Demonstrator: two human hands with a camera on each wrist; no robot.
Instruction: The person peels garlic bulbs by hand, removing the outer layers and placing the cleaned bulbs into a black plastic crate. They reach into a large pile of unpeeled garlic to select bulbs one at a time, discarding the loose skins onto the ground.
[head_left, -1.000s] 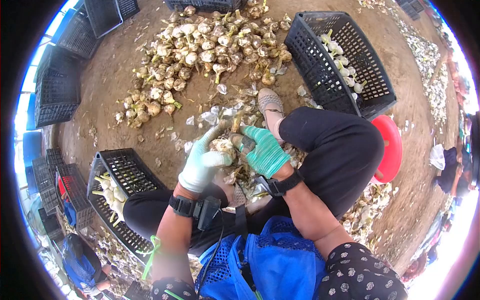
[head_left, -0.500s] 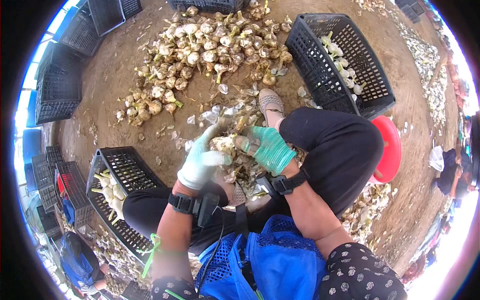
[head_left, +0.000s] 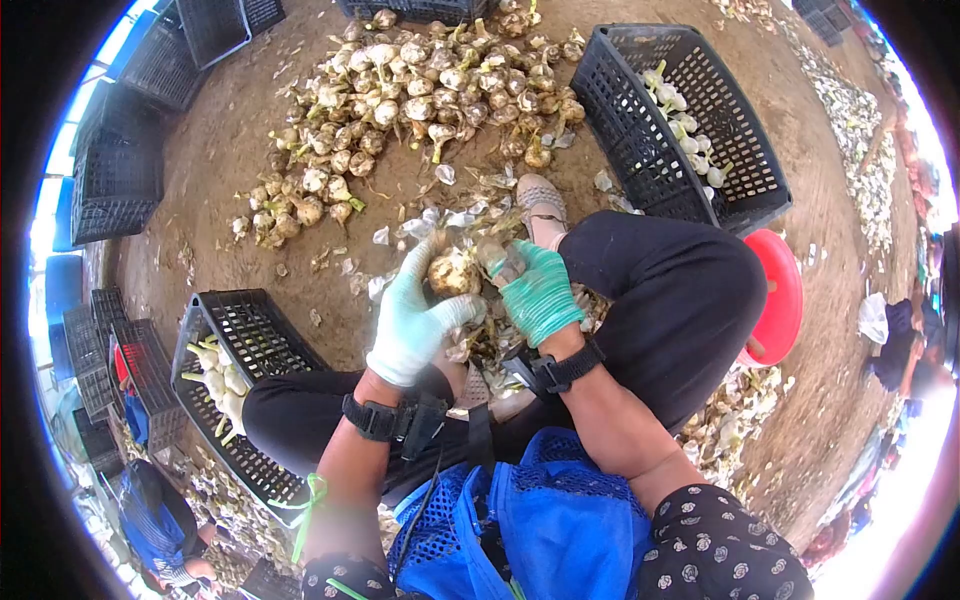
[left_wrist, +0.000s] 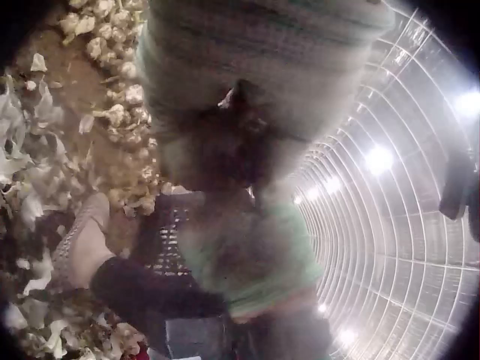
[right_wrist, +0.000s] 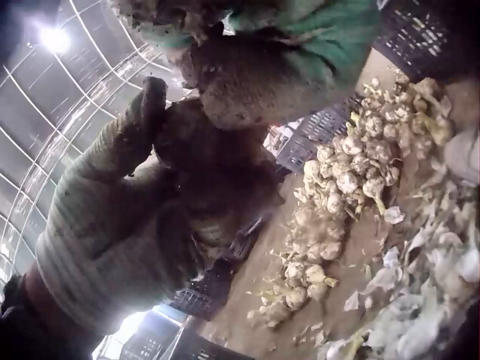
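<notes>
In the head view my left hand (head_left: 410, 320), in a pale glove, grips a brownish, dirt-marked garlic bulb (head_left: 455, 273) between thumb and fingers. Close at the bulb's right side is my right hand (head_left: 540, 295), in a green-striped glove, its fingers curled and its thumb soiled grey-brown. I cannot tell whether these fingers pinch any of the bulb's skin. From the right wrist, the bulb (right_wrist: 217, 165) is a dark shape between the left glove and the soiled right thumb (right_wrist: 251, 94). In the left wrist view the gloves are shadowed and hide the bulb.
A heap of unpeeled garlic (head_left: 420, 90) lies ahead on the dirt floor. Black crates with white bulbs stand at right (head_left: 640, 130) and left (head_left: 265, 345). Loose skins (head_left: 425, 225) litter the ground by my shoe (head_left: 540, 198). A red basin-like object (head_left: 775, 300) is beside my right knee.
My right hand has drawn a little right from the bulb, which now shows more of its round side in my left hand. The left hand stays nearly in place.
</notes>
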